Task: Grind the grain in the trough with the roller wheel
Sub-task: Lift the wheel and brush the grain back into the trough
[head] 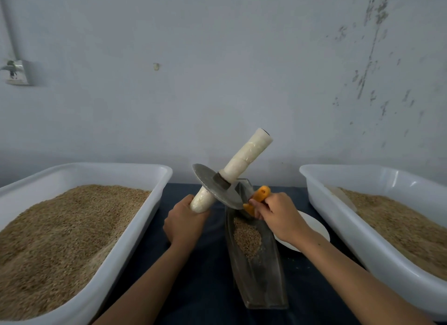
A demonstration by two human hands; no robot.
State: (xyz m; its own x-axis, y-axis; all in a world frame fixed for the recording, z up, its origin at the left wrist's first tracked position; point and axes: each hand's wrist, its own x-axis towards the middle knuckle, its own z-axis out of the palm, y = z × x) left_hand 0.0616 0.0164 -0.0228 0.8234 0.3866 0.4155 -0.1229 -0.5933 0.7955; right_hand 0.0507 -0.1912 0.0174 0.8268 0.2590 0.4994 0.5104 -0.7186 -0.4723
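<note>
- My left hand has its grip wrapped round the lower white handle of the roller wheel — the wheel is lifted and tilted, its metal disc hanging over the far end of the trough, not yet down in the channel.
- My right hand pinches an orange-handled tool just beside the disc's edge; its working end is hidden, so I cannot tell what it is.
- The grain sits in 1 small heap in the middle of the trough, which lies on the dark bench between 2 white tubs of grain.
- Risk 1: I hold the wheel by 1 handle only, so the heavy disc could swing and drop onto my right fingers.
- Risk 2: setting the disc down askew would probably knock the narrow trough sideways — grain spills on the bench.
- Risk 3: rolling fast into the heap could push kernels over the low rim.
- The white plate touches the trough's right side, I think; a shove might shift it.
</note>
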